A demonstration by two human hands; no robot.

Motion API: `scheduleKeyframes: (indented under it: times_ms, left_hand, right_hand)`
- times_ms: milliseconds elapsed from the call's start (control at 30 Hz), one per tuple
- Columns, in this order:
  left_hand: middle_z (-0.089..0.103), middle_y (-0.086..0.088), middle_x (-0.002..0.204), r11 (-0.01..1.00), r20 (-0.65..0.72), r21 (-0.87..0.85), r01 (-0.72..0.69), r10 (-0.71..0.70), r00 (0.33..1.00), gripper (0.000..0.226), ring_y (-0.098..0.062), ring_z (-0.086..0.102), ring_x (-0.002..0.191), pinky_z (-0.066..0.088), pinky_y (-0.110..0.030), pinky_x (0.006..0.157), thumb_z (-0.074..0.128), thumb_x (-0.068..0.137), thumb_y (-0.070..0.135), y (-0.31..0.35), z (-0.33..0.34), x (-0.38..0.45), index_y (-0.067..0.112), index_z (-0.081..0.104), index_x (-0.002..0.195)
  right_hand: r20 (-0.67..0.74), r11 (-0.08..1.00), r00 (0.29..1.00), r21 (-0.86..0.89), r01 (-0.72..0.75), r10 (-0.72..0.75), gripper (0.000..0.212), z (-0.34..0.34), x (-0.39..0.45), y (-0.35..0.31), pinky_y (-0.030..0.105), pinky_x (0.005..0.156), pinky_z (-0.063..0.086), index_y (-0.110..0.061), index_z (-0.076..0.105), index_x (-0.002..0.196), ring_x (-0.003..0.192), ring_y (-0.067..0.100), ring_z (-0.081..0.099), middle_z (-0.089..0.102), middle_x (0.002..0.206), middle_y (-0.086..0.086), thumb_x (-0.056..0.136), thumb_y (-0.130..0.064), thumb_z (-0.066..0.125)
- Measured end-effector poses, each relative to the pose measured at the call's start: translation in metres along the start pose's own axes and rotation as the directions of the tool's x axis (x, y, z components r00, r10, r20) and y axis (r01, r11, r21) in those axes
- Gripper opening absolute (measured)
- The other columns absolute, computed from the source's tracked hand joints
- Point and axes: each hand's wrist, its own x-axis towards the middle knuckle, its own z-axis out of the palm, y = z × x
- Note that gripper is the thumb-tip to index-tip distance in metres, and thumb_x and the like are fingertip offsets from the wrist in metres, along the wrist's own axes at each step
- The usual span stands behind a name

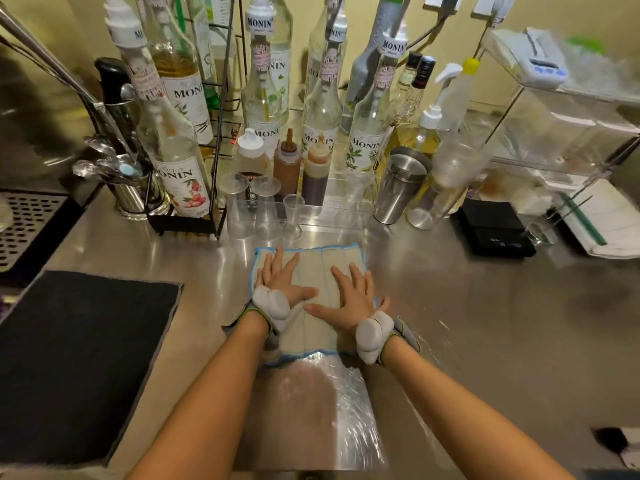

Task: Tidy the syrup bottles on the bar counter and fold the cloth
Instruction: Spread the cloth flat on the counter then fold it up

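1. Stainless steel runs across the whole bar counter [450, 323] in front of us, with a pale yellow wall behind it and a black mat [79, 358] lying on the left.

2. Along the back, the syrup bottles [367, 133] stand upright in a crowded group. Some sit in a black wire rack [221, 133], others are loose beside squeeze bottles [287, 161], clear cups [239, 206] and a metal shaker [401, 185]. A black scale [495, 230] sits to the right.

3. Our cloth [318, 275], beige with a blue edge, lies flat on the counter right in front of us, nearer than the bottles and well apart from them. Its long axis seems to run away from us, near edge by our wrists and far edge close to the cups.

4. Our left hand [280, 282] lies flat on the left half of the cloth, fingers straight and spread, grasping nothing. Our right hand [353, 292] does the same on the right half. Both press down; neither pinches the fabric.

5. We judge this to be smoothing before a fold. The bottles look mostly in order, though we cannot tell whether that part is finished.

6. What the fold turns on: the cloth lies under both palms, each hand equally near its own side edge. We would probably take one edge, near or side, and carry it across to meet the opposite one, so the blue borders line up.

7. One risk we see is the smooth steel letting the cloth slide as we lift an edge.
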Motion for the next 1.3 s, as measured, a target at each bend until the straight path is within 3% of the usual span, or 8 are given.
scheduleKeyframes:
  times_ms: [167, 367, 500, 633, 733, 967, 1100, 1300]
  left_hand:
    - [0.024, -0.004, 0.152, 0.935, -0.289, -0.327, 0.141, -0.241, 0.926, 0.061, -0.03, 0.024, 0.138, 0.022, -0.035, 0.114, 0.063, 0.08, 0.015, 0.016, -0.03, 0.002, 0.021, 0.046, 0.138]
    - [0.045, -0.019, 0.134, 0.877, -0.187, -0.406, 0.257, -0.355, 0.916, 0.056, -0.035, 0.053, 0.119, 0.044, -0.029, 0.094, 0.063, 0.08, 0.01, 0.004, -0.042, 0.01, 0.008, 0.048, 0.133]
    - [0.068, -0.023, 0.111, 0.874, -0.156, -0.439, 0.207, -0.301, 0.941, 0.03, -0.036, 0.064, 0.104, 0.051, -0.036, 0.085, 0.06, 0.081, 0.007, -0.002, -0.041, 0.007, -0.001, 0.065, 0.109]
    - [0.067, -0.018, 0.109, 0.874, -0.264, -0.443, 0.202, -0.342, 0.902, 0.025, -0.036, 0.062, 0.105, 0.052, -0.04, 0.089, 0.056, 0.085, 0.011, 0.003, -0.04, 0.005, 0.003, 0.064, 0.108]
    - [0.058, -0.006, 0.07, 0.879, -0.295, -0.457, 0.134, -0.292, 0.91, 0.016, -0.026, 0.055, 0.081, 0.041, -0.026, 0.06, 0.059, 0.087, 0.019, 0.006, -0.041, 0.004, 0.013, 0.06, 0.073]
    - [0.038, 0.001, 0.053, 0.91, -0.328, -0.414, 0.018, -0.167, 0.93, 0.026, -0.019, 0.041, 0.063, 0.026, -0.018, 0.041, 0.062, 0.088, 0.022, 0.025, -0.048, -0.001, -0.001, 0.063, 0.075]
    - [0.047, 0.0, 0.062, 0.901, -0.306, -0.433, -0.016, -0.13, 0.943, 0.019, -0.017, 0.048, 0.074, 0.033, -0.02, 0.06, 0.061, 0.087, 0.025, 0.05, -0.059, -0.009, 0.007, 0.067, 0.086]
    - [0.044, 0.0, 0.052, 0.9, -0.376, -0.409, -0.152, -0.015, 0.926, 0.037, -0.019, 0.043, 0.065, 0.028, -0.023, 0.05, 0.06, 0.088, 0.024, 0.086, -0.09, -0.024, 0.018, 0.05, 0.053]
  right_hand:
    - [-0.113, 0.95, 0.984, 0.295, -0.102, 0.141, 0.045, -0.047, 0.035, -0.012, 0.045, 0.111, 0.029, -0.019, 0.055, 0.128, 0.131, 0.027, 0.041, 0.047, 0.14, 0.004, 0.087, -0.037, 0.059]
    - [-0.001, 0.893, 0.986, 0.424, -0.152, 0.168, 0.054, -0.063, 0.051, -0.004, 0.031, 0.096, 0.041, -0.007, 0.037, 0.138, 0.12, 0.03, 0.054, 0.055, 0.132, 0.015, 0.088, -0.015, 0.058]
    - [0.04, 0.877, 0.984, 0.449, -0.172, 0.172, 0.033, -0.057, 0.054, -0.001, 0.023, 0.073, 0.041, -0.006, 0.054, 0.116, 0.093, 0.025, 0.062, 0.063, 0.101, 0.01, 0.085, -0.015, 0.062]
    - [-0.033, 0.886, 0.988, 0.448, -0.12, 0.151, 0.023, -0.053, 0.058, 0.005, 0.021, 0.049, 0.032, -0.014, 0.042, 0.069, 0.062, 0.015, 0.04, 0.042, 0.068, 0.003, 0.084, -0.016, 0.059]
    - [-0.089, 0.866, 0.986, 0.493, -0.081, 0.143, 0.027, -0.06, 0.06, 0.009, 0.007, 0.042, 0.033, -0.016, 0.041, 0.064, 0.061, 0.013, 0.041, 0.043, 0.065, -0.002, 0.082, -0.002, 0.056]
    - [0.067, 0.769, 0.991, 0.625, -0.133, 0.117, 0.024, -0.087, 0.058, 0.007, 0.026, 0.053, 0.039, -0.014, 0.051, 0.082, 0.059, 0.022, 0.048, 0.051, 0.068, 0.007, 0.077, 0.007, 0.062]
    - [0.109, 0.765, 0.994, 0.639, -0.079, 0.011, 0.023, -0.102, 0.044, -0.005, 0.026, 0.05, 0.035, -0.012, 0.051, 0.072, 0.05, 0.019, 0.039, 0.045, 0.061, 0.008, 0.08, 0.009, 0.058]
    - [0.04, 0.753, 0.996, 0.657, 0.031, -0.075, 0.022, -0.143, 0.025, -0.026, 0.027, 0.049, 0.039, -0.014, 0.051, 0.101, 0.05, 0.018, 0.042, 0.05, 0.064, 0.009, 0.084, 0.0, 0.053]
